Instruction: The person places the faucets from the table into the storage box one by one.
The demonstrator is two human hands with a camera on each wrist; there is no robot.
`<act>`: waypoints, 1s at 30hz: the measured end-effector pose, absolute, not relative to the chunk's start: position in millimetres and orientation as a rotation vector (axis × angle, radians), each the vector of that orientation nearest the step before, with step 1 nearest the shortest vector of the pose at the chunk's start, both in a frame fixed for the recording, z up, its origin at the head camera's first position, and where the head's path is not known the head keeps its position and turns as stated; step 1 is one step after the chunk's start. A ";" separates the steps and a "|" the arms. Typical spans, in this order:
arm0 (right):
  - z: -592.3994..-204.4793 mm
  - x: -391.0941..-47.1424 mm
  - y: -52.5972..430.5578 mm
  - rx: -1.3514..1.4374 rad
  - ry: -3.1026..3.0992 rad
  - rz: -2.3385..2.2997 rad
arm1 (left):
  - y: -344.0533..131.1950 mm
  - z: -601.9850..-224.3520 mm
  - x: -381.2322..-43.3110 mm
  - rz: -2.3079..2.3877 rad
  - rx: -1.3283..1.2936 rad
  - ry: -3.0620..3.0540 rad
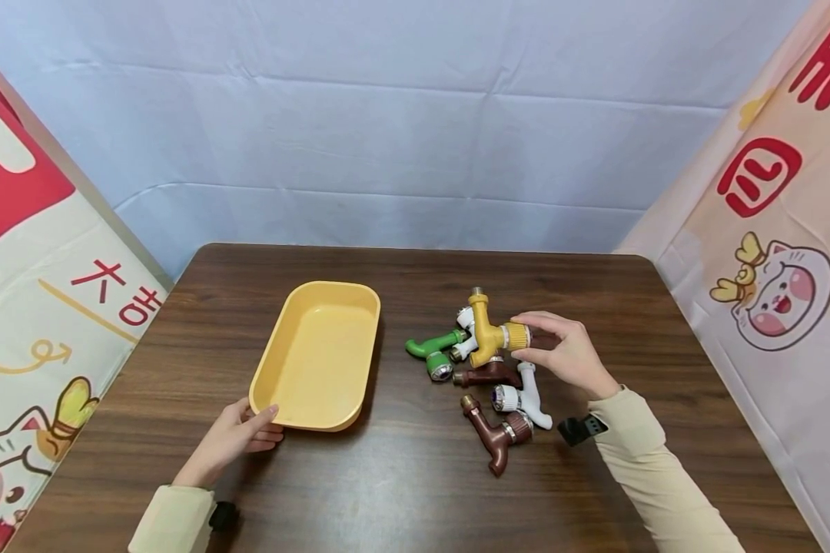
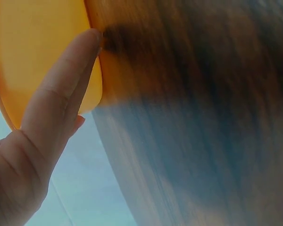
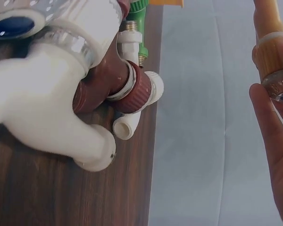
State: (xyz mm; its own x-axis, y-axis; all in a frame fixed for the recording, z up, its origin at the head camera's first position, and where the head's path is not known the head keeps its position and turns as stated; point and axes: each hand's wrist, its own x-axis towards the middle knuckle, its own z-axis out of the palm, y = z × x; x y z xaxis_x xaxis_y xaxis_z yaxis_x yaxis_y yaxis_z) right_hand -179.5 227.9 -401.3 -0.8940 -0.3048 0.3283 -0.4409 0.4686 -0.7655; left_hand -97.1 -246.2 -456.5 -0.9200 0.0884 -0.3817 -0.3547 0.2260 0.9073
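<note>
A yellow water tap (image 1: 484, 334) is held above the pile by my right hand (image 1: 570, 353), which pinches its ribbed knob between thumb and fingers. The right wrist view also shows this tap (image 3: 269, 52) at the upper right, partly cut off. At the left, my left hand (image 1: 231, 436) grips the near-left corner of a yellow plastic tray (image 1: 318, 346), thumb over the rim and fingers below. In the left wrist view a finger (image 2: 61, 84) lies along the tray's side. The tray stands on the table with nothing in it.
Under and around the raised tap lie a green tap (image 1: 425, 347), a white tap (image 1: 465, 347) partly hidden, a brown tap (image 1: 487, 374), another white tap (image 1: 531, 399) and a nearer brown tap (image 1: 491, 434). A wooden table (image 1: 387, 491) carries everything; pale cloth (image 1: 387, 138) hangs behind.
</note>
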 end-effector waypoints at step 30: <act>-394.7 -184.8 206.0 0.710 -2.508 1.342 | -245.2 -455.5 -95.7 1.737 -0.261 2.157</act>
